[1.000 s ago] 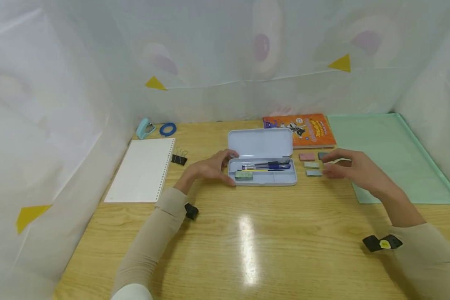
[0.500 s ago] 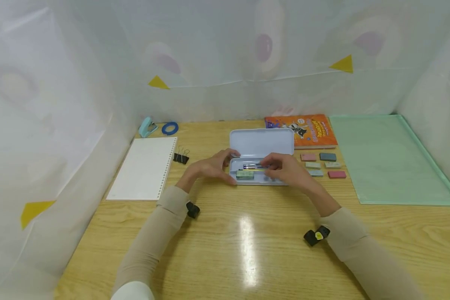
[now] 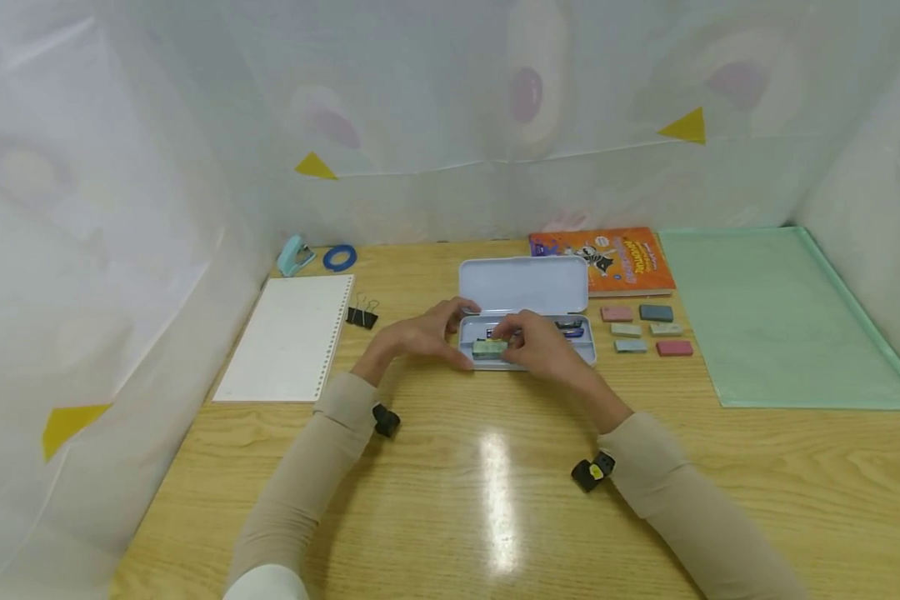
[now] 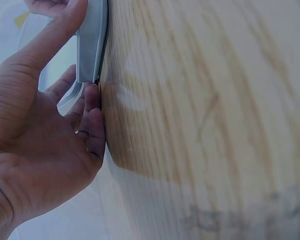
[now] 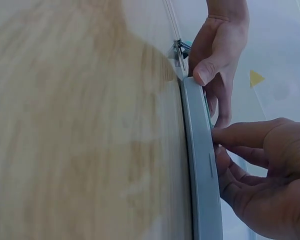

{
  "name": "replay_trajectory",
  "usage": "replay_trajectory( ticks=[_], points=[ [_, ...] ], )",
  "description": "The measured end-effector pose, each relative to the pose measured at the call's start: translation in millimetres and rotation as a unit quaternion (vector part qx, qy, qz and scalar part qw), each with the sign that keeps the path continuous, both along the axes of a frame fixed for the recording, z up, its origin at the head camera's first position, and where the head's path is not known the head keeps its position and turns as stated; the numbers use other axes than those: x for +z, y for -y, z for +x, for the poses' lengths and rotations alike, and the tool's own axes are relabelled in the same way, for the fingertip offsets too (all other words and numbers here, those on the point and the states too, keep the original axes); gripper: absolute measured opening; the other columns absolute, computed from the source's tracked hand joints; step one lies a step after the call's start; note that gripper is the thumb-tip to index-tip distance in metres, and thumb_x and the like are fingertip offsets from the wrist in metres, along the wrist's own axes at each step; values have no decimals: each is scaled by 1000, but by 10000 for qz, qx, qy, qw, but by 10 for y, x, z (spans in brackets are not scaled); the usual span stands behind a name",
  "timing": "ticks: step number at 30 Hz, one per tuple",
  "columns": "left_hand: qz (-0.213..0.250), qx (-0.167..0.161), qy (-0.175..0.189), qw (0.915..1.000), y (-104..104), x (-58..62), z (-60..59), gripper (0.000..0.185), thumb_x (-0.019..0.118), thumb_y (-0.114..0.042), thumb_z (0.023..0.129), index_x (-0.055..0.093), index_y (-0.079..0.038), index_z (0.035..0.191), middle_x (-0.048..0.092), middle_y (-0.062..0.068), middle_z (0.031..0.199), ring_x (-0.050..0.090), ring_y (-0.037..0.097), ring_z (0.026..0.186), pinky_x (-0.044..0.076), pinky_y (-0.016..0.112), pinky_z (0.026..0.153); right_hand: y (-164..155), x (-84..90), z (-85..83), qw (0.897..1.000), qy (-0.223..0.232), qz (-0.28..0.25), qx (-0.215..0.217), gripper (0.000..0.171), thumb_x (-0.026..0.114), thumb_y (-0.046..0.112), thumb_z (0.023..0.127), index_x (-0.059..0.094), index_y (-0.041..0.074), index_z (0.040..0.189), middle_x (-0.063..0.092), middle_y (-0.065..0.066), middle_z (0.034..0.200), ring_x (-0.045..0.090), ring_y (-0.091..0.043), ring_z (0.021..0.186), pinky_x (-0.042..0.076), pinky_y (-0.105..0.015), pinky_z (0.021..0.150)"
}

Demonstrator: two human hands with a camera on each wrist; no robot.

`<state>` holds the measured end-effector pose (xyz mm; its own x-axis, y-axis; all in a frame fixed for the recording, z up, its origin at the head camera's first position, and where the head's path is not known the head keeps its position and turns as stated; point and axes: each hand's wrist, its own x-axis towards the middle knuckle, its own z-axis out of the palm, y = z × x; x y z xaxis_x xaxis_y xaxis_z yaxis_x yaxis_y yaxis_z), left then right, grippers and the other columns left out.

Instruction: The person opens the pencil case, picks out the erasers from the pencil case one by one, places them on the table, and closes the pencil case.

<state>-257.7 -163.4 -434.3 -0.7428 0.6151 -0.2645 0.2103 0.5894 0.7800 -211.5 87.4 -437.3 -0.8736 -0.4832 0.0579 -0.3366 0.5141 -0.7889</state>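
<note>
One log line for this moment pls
left hand grips case at left end | right hand by green block in case, grip unclear | lid open

The right grip (image 3: 546, 348) hides part of the pens (image 3: 572, 332), and whether it holds anything is unclear.

Wooden table (image 3: 427, 492); pencil case (image 3: 525, 285), erasers (image 3: 675, 348), paper (image 3: 287, 340)

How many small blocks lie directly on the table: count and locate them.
6, right of the pencil case: back, a pink block and a dark blue block; middle, two pale blocks; front, a light blue block and a deep pink block.
</note>
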Motion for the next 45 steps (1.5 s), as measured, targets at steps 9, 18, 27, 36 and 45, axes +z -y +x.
replay_trajectory(
  ticks=[9, 18, 27, 36, 45],
  points=[
    [-33, 14, -21, 10000, -10, 23, 9, 93, 92, -25, 80, 36, -15, 153, 43, 9, 144, 44, 28, 128, 40, 43, 111, 17, 51, -1, 9994, 127, 327, 2, 28, 73, 2, 86, 73, 2, 114, 70, -9, 98, 63, -22, 87, 53, -37, 79],
    [-57, 4, -39, 10000, -6, 14, -3, 93, 92, -26, 80, 36, -15, 153, 42, 10, 146, 44, 28, 127, 41, 43, 110, -131, 162, -16, 9998, 158, -110, 80, 24, 69, 0, 87, 75, 5, 109, 67, -10, 104, 62, -24, 92, 51, -39, 82],
    [-87, -11, -86, 9999, -4, 17, -4, 93, 93, -26, 79, 36, -16, 153, 43, 9, 144, 44, 28, 126, 41, 42, 109, -197, 188, 19, 9994, 178, -287, -114, 17, 65, 2, 96, 75, 4, 109, 72, -12, 109, 68, -26, 98, 56, -43, 85],
    [-81, -10, -91, 9999, 14, 12, 5, 93, 92, -27, 79, 36, -16, 153, 43, 10, 144, 44, 28, 127, 40, 43, 110, -221, 175, 17, 9984, 427, -111, -354, 18, 69, 9, 98, 75, 2, 113, 74, -12, 108, 68, -26, 97, 55, -40, 83],
    [30, 10, 26, 10000, 10, 9, 0, 93, 92, -24, 79, 36, -15, 152, 46, 9, 143, 45, 27, 127, 40, 43, 112, -638, 156, 50, 9941, 722, -254, -773, 22, 71, 12, 98, 74, 4, 118, 72, -15, 113, 68, -27, 101, 55, -38, 84]
  ],
)
